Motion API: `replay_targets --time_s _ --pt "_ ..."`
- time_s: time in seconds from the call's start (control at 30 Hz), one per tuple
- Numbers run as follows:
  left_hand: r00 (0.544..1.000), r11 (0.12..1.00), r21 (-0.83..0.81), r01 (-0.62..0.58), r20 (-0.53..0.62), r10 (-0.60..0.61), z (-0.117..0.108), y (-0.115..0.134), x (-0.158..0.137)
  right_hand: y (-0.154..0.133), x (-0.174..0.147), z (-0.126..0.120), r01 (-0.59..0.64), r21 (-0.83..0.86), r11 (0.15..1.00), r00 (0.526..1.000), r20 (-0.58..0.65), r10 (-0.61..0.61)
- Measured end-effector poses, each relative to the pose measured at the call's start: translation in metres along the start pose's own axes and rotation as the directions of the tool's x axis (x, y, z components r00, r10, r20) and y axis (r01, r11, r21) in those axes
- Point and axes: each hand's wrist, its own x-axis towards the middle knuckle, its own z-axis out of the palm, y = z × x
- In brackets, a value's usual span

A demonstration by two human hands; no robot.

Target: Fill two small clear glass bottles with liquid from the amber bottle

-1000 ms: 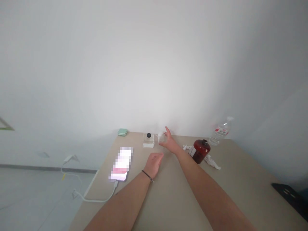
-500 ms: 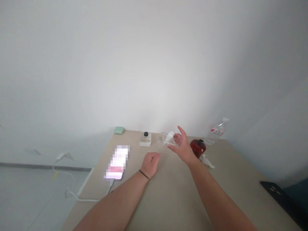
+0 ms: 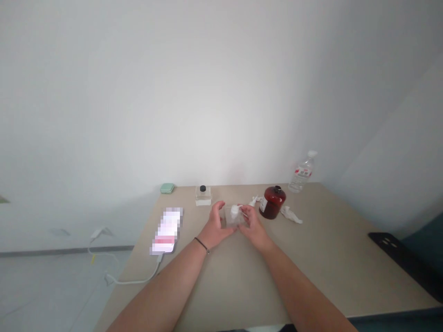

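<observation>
A clear, square-sided pump bottle (image 3: pixel 230 220) with a white pump head (image 3: pixel 235 210) stands upright between my hands. My left hand (image 3: pixel 215 227) curls around its left side, thumb toward the front. My right hand (image 3: pixel 254 227) grips the right side, its fingers close beside the pump head. Right of my right hand is a brown bottle (image 3: pixel 273 202) with an open-looking neck. A loose white pump top (image 3: pixel 254 201) lies between that bottle and my right hand. Behind my left hand stands a square clear bottle with a black cap (image 3: pixel 203 196).
A charging phone (image 3: pixel 168 230) lies on the left of the table (image 3: pixel 238 286), its white cable (image 3: pixel 138 281) running over the edge. At the back left is a green case (image 3: pixel 167 188). Crumpled tissue (image 3: pixel 291 215), a water bottle (image 3: pixel 302 176) and a black object (image 3: pixel 398 258) are on the right.
The pump bottle, tilted before, is now upright and closer to me. My right hand has closed in from spread fingers, and my left hand has opened around its side. The view has shifted slightly.
</observation>
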Motion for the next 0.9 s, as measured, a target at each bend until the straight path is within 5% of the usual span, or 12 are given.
replay_targets --time_s 0.2,0.47,0.9 --pt "0.993 0.998 -0.039 0.055 0.108 -0.05 -0.003 0.003 0.003 -0.006 0.002 0.01 -0.027 -0.063 0.998 0.997 -0.068 0.023" --pt "0.987 0.988 0.083 -0.127 0.106 0.118 0.0 0.009 0.003 -0.017 0.0 0.022 -0.056 -0.267 0.962 0.972 -0.236 -0.009" --pt "0.988 0.993 0.058 -0.103 0.12 0.096 -0.002 0.008 0.005 -0.02 0.005 0.003 0.042 -0.261 0.964 0.999 -0.018 -0.048"
